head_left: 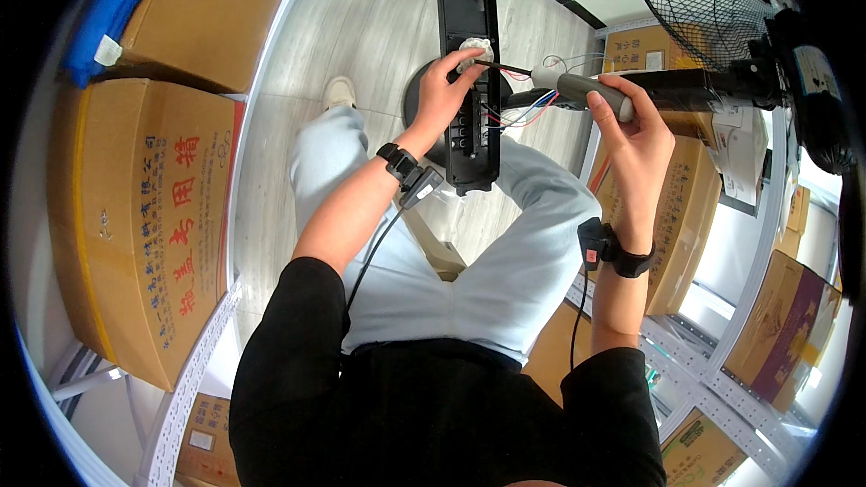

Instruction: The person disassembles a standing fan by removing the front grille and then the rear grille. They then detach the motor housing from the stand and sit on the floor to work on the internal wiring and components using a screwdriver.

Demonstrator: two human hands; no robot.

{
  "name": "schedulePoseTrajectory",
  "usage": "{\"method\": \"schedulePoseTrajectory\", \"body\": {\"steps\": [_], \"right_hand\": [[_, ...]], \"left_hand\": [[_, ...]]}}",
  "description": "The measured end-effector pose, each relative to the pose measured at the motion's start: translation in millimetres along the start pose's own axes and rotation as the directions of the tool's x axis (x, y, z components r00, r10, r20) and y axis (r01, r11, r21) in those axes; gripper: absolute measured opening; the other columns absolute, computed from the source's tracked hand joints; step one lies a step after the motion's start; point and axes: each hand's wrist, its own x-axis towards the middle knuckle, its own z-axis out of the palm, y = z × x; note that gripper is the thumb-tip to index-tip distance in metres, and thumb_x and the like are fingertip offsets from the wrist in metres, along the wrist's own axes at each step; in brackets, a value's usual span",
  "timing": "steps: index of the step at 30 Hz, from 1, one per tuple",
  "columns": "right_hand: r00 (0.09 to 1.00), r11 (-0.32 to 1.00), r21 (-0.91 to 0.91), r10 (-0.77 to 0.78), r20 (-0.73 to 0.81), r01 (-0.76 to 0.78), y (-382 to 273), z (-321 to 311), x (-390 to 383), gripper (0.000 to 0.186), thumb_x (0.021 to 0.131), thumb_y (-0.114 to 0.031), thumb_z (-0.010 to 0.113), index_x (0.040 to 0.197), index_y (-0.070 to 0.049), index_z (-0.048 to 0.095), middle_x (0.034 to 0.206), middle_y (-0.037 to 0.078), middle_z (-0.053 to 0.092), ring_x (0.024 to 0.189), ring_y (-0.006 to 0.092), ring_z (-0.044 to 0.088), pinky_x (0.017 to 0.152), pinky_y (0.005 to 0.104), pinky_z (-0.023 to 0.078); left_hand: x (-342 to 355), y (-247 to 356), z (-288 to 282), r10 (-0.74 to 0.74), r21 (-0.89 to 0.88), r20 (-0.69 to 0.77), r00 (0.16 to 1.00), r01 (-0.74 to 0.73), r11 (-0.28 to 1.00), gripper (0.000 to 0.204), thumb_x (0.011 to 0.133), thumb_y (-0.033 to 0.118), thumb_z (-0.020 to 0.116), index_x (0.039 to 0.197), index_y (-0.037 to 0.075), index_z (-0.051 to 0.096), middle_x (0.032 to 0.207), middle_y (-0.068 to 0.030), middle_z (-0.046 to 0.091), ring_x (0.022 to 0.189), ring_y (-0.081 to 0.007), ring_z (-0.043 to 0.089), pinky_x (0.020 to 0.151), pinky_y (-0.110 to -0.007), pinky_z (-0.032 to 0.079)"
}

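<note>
A long black plastic housing [484, 149] of a standing fan is in front of me, its open side showing a row of buttons and coloured wires [528, 113]. Around the grey handle of a screwdriver [593, 96], my right hand [636, 131] is closed. Its dark shaft points left to a round whitish part [478, 45] in the housing. Beside that part, the thumb and fingers of my left hand [440, 97] pinch together at the screwdriver's tip. What they hold there is too small to make out.
At the upper right is the fan's wire cage [695, 0], joined to a black pole [667, 88]. A round black base [419, 104] lies beneath the housing. Cardboard boxes [135, 216] fill the left shelf, with a blue cloth bundle [122, 9] on top. More boxes [681, 225] stand right.
</note>
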Motion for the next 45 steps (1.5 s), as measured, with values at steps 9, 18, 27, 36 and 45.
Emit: {"method": "schedulePoseTrajectory", "body": {"steps": [9, 18, 27, 36, 45], "right_hand": [[0.998, 0.998, -0.038, -0.043, -0.050, 0.041, 2.5, 2.9, -0.2, 0.028, 0.088, -0.022, 0.080, 0.112, -0.008, 0.073, 0.083, 0.004, 0.071, 0.073, 0.0061, 0.058, 0.069, 0.0228, 0.050], [0.981, 0.979, -0.064, -0.195, -0.014, 0.193, -6.7, 9.5, -12.0, 0.027, 0.086, -0.018, 0.081, 0.110, -0.008, 0.073, 0.092, 0.009, 0.074, 0.081, 0.0181, 0.069, 0.076, 0.0288, 0.053], [0.954, 0.949, -0.116, -0.298, -0.021, 0.293, -8.5, 13.0, -13.6, 0.026, 0.085, -0.015, 0.080, 0.109, -0.009, 0.072, 0.096, 0.011, 0.074, 0.085, 0.0251, 0.071, 0.077, 0.0321, 0.054], [0.935, 0.929, -0.135, -0.352, -0.036, 0.344, -9.3, 14.4, -14.5, 0.025, 0.085, -0.014, 0.080, 0.108, -0.009, 0.072, 0.094, 0.011, 0.073, 0.081, 0.0243, 0.071, 0.074, 0.0322, 0.054], [0.876, 0.865, -0.141, -0.479, 0.053, 0.482, -8.3, 11.6, -9.4, 0.025, 0.085, -0.008, 0.076, 0.109, -0.008, 0.069, 0.107, 0.010, 0.072, 0.087, 0.0266, 0.070, 0.078, 0.0350, 0.056]], "left_hand": [[-1.3, 3.0, 0.2, -0.042, 0.024, 0.015, 0.999, 0.042, 0.999, 0.022, 0.094, 0.016, 0.069, 0.115, 0.012, 0.075, 0.103, -0.0129, 0.074, 0.095, -0.0230, 0.070, 0.084, -0.031, 0.052], [-1.7, 1.9, -0.3, -0.033, 0.061, -0.028, 0.999, 0.035, 0.998, 0.022, 0.093, 0.012, 0.069, 0.114, 0.014, 0.075, 0.104, -0.0112, 0.075, 0.091, -0.0254, 0.071, 0.082, -0.034, 0.054], [-1.3, 2.8, 0.7, 0.007, 0.089, -0.022, 1.000, -0.005, 0.996, 0.022, 0.093, 0.014, 0.069, 0.114, 0.016, 0.075, 0.100, -0.0095, 0.075, 0.088, -0.0249, 0.069, 0.080, -0.033, 0.053], [-1.3, 4.5, -3.3, -0.113, 0.099, 0.049, 0.992, 0.108, 0.989, 0.023, 0.098, 0.013, 0.066, 0.120, 0.011, 0.073, 0.115, -0.0056, 0.074, 0.102, -0.0121, 0.067, 0.090, -0.026, 0.050], [-1.3, 3.1, -0.1, -0.031, 0.084, -0.029, 0.999, 0.034, 0.996, 0.018, 0.094, 0.017, 0.069, 0.110, 0.016, 0.076, 0.097, -0.0084, 0.075, 0.088, -0.0257, 0.068, 0.081, -0.035, 0.052]]}}
